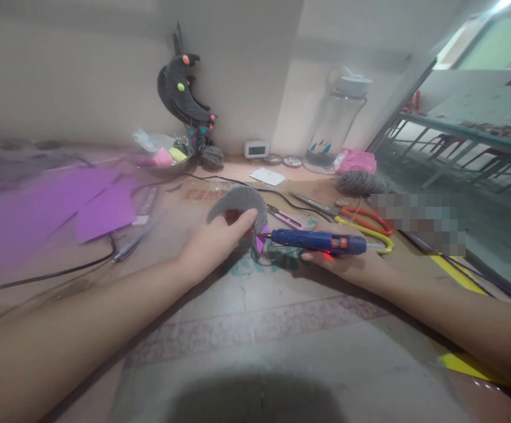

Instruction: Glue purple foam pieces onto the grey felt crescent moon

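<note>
"Across the whole lower view, what is spread out?"

"A bench (pixel 255 329), with a pale wall (pixel 237 76) rising behind it. Purple sheets (pixel 100 217) lie at the left, badly blurred."

"And next in size?"

"A clear bottle (pixel 337 126) stands against the wall at the right, its lid pale. Further left a dark crescent ornament (pixel 178 91) hangs on the wall, dotted with small coloured balls, above a bowl (pixel 158 167) of bits."

"What about the two hands?"

"The right hand (pixel 347 258) has its fingers closed around a blue glue gun (pixel 303 239), partly hidden behind it; a red light glows beneath. The left hand (pixel 226 232) pinches a grey crescent (pixel 246 200) between thumb and fingers, above the middle of the bench."

"Anything smaller close to them?"

"An orange scissor handle (pixel 386 222) lies just beyond the right hand. A pink cutter (pixel 288 218) lies behind the gun, and a little white clock (pixel 256 150) stands by the wall."

"And the smallest?"

"A purple piece (pixel 261 241) at the crescent's lower right end. The gun's nozzle points at it; whether they touch, I cannot tell."
</note>
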A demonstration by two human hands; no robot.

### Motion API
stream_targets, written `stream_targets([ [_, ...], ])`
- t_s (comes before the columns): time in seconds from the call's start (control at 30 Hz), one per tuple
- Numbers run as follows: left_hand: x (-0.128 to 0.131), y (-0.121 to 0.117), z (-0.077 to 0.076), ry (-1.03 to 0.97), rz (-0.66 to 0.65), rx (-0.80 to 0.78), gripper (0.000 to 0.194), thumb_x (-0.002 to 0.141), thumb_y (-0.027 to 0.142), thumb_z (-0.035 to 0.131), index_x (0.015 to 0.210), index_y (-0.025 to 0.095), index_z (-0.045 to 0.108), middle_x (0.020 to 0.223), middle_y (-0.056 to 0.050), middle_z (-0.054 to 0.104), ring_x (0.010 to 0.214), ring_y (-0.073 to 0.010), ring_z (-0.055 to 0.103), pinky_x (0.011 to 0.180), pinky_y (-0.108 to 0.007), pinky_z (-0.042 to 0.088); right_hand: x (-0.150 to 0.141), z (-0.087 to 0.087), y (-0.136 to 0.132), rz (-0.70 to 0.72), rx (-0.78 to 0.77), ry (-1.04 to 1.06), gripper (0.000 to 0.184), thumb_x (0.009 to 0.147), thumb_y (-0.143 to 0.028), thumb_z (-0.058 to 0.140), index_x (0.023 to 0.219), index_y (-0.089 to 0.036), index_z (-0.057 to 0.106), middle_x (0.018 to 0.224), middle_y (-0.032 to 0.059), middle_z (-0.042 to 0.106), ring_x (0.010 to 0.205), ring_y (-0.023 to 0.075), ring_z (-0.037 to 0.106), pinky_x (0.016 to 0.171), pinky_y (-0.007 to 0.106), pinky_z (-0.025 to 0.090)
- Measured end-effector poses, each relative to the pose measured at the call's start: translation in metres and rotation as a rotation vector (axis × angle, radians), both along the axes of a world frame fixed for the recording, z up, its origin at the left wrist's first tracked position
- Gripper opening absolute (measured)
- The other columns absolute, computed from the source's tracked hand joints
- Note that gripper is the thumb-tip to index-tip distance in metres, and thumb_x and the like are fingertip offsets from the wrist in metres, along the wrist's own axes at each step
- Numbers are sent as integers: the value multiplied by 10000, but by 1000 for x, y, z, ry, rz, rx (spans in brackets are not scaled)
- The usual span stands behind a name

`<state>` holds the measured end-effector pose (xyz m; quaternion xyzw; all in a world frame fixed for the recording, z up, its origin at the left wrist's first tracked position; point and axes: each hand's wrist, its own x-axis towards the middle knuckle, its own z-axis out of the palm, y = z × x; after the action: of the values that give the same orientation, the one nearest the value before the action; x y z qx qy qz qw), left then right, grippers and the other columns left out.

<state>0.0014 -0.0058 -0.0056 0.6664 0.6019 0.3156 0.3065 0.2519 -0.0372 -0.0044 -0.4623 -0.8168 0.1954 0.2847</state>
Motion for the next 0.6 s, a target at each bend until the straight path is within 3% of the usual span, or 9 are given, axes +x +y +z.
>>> stream_targets([
  [0.23,-1,1,-1,18,-9,-14,498,836,650,426,772,238,699,869,-43,735,892,-277,651,878,-380,443,-2,1,1,-3,-8,18,277,810,-445,703,725,-201,603,669,-5,608,616,154,565,562,257,438],
  [0.6,-2,1,1,57,11,-59,543,815,703,403,754,247,692,844,-50,735,888,-298,668,875,-401,455,-1,0,1,-48,-14,6,279,801,-442,702,711,-205,583,638,-18,582,578,141,537,528,250,419],
])
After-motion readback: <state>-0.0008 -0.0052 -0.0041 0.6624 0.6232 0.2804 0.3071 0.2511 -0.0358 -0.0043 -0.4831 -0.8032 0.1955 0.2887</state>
